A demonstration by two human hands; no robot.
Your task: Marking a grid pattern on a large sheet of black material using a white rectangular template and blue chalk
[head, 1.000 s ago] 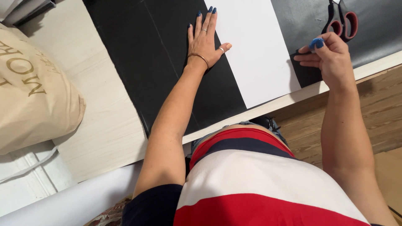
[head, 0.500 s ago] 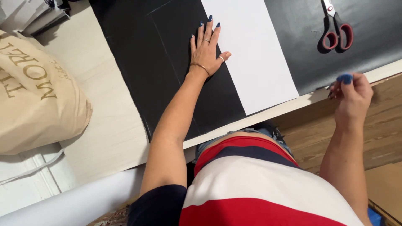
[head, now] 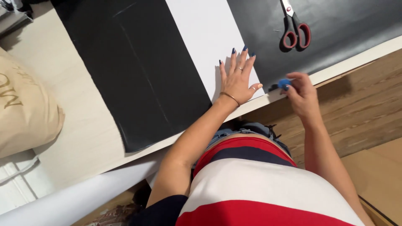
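My left hand lies flat with fingers spread on a white sheet near the table's front edge. The sheet rests between two pieces of black material, one on the left with faint chalk lines and one on the right. My right hand pinches a small blue piece of chalk at the front edge, touching the corner of the right black piece beside the white sheet.
Red-handled scissors lie on the right black material at the back. A beige cloth bag sits on the pale table at the left. A white roll lies below the table edge. Wooden floor shows at right.
My left hand slid right from the black piece onto the white sheet. My right hand dropped past the table edge, then came back left to the edge with the blue chalk.
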